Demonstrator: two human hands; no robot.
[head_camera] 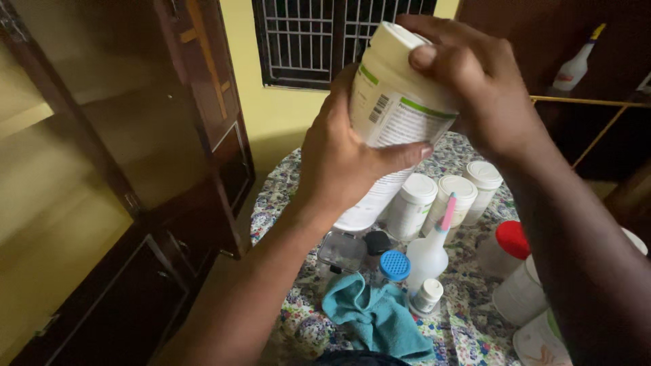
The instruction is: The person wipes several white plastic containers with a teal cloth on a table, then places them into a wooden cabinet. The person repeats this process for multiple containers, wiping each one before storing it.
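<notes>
White canister (390, 118) is being held tilted at upper centre of the frame, its body being gripped by the left hand (339, 159), its lid being clasped by the right hand (475, 88), above the floral tabletop (285, 196) where a teal cloth (376, 315) is lying.

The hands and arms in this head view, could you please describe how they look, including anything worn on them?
Both are bare. The left hand and right hand wear no gloves, and no rings or bracelets show. Neither forearm carries a sleeve or a watch on the part in view; both run bare to the picture's lower edge. The fingernails are short and unpainted. No markings show, though the dim light hides fine detail.
</notes>
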